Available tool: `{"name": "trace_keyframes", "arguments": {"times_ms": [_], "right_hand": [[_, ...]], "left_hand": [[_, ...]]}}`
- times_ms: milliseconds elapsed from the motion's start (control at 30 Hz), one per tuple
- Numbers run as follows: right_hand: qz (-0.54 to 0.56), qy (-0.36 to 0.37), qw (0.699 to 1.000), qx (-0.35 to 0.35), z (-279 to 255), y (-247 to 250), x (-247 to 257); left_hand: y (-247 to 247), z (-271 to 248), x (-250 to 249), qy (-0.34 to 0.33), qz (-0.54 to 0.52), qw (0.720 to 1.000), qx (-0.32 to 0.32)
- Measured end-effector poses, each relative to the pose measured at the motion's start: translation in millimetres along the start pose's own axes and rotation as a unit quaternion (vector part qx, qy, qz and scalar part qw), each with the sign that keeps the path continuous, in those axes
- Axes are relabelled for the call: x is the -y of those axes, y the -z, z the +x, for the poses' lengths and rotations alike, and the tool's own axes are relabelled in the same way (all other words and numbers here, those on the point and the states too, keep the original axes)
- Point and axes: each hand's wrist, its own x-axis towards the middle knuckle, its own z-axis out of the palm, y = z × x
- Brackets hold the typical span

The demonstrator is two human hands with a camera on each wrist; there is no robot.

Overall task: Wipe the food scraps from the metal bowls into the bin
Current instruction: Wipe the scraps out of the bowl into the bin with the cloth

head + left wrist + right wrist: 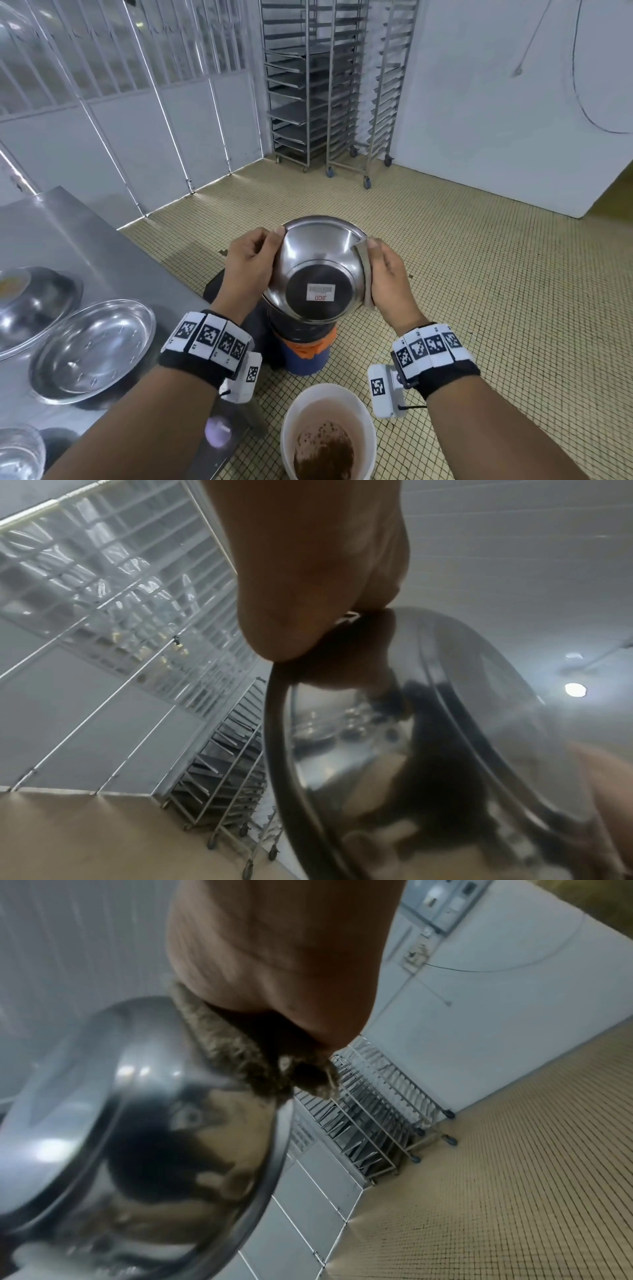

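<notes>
I hold a metal bowl (320,267) tipped away from me, its underside with a barcode sticker facing the head camera. My left hand (251,265) grips its left rim (281,723). My right hand (388,274) presses a brownish cloth (363,270) against the right rim, thumb on top; the right wrist view shows the cloth (240,1053) wedged between palm and bowl (137,1110). The bowl's inside is hidden. Below it stands a dark bin with an orange band (306,346). A white bucket (329,431) with brown scraps in liquid stands nearer me.
A steel table (85,246) at my left carries several metal bowls (92,349). Two wheeled tray racks (329,85) stand in the far corner. The floor (496,308) is small yellow tiles. White panel walls with bars close the left side.
</notes>
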Motion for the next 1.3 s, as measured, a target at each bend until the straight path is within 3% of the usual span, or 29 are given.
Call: {"name": "trace_keyframes", "arguments": {"times_ms": [133,300,400,500,600,767,833,967,1067,1167,1300], "right_hand": [[-0.096,0.095,0.991,0.016,13,9,22],[-0.222,0.149,0.955,0.128,12,6,29],[-0.177,0.144,0.967,0.117,11,2,27],[-0.091,0.081,0.991,0.055,7,6,14],[-0.079,0.018,0.996,0.037,0,5,-2],[-0.144,0.11,0.978,0.102,13,3,29],[-0.131,0.124,0.98,0.086,17,4,32],[-0.02,0.011,1.0,0.007,5,4,9],[-0.015,0.003,1.0,-0.007,4,4,2],[-0.072,0.069,0.995,0.017,14,10,18],[-0.128,0.13,0.982,0.04,22,16,32]], "left_hand": [[4,-1,-2,-0.037,0.072,0.994,0.077],[-8,-5,-20,-0.095,0.138,0.967,0.191],[-11,-5,-18,-0.11,0.146,0.97,0.16],[-4,-5,-14,-0.053,0.081,0.991,0.088],[-2,-8,-19,0.002,0.037,0.998,0.049],[-10,-13,-15,-0.039,0.082,0.992,0.088],[-9,-11,-16,-0.037,0.078,0.994,0.072],[-1,-5,-19,-0.024,0.016,1.0,-0.004],[4,-5,-13,-0.046,0.067,0.996,0.044],[4,-2,-15,-0.066,0.129,0.985,0.089],[0,0,-28,-0.067,0.118,0.985,0.111]]}}
